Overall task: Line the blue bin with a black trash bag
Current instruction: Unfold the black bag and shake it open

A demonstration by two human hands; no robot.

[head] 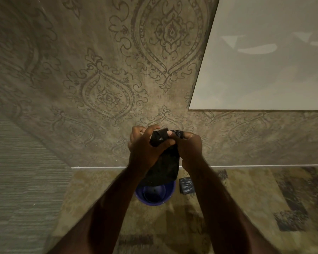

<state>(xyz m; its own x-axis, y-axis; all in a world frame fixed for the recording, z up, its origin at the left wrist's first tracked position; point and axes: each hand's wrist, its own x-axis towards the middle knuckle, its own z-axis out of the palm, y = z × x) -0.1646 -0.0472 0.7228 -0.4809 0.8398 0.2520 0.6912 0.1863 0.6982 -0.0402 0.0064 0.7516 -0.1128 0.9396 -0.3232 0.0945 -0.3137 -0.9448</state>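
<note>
Crumpled black bag (162, 162), pinched at top by left hand (145, 145) and right hand (188, 146). Hangs over blue bin (154, 194). Nothing visible inside.

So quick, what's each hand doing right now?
Left hand: closed, gripping the top of the black trash bag.
Right hand: closed, pinching the same bag's top edge above the blue bin.

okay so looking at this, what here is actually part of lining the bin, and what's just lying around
Part of the job:
black trash bag, held bunched in the left hand and right hand
blue bin, on the floor below the bag, unlined

Just lying around:
dark folded packet on the carpet beside the bin
white panel on the wall
</note>
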